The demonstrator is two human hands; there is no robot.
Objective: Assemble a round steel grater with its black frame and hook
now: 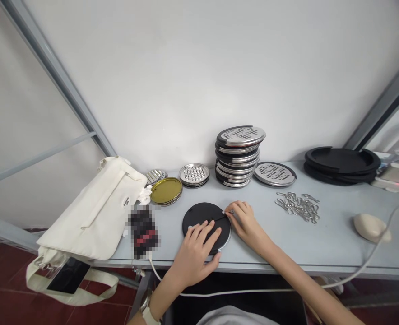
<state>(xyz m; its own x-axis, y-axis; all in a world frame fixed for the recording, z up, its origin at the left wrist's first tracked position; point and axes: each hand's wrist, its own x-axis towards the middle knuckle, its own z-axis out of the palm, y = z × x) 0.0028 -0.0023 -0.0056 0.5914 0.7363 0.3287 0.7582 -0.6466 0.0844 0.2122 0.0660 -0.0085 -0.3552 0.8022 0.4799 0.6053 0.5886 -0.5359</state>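
A round black disc (199,214) lies on the grey table, with a silver edge showing at its lower right. My left hand (197,248) rests on it, fingers spread over the front part and thumb out by the near edge. At the disc's right rim my right hand (242,221) is closed in a pinch on a small metal clip (224,212); much of the clip is hidden by the fingers. Off to the right, several similar loose metal clips (297,206) lie in a heap.
Behind stands a tall stack of grater discs (238,158), beside a single grater disc (276,174). Smaller graters (194,174) and gold lids (166,190) sit left. A white bag (101,207), black trays (341,162), a computer mouse (370,227) and a white cable (240,292) surround the work.
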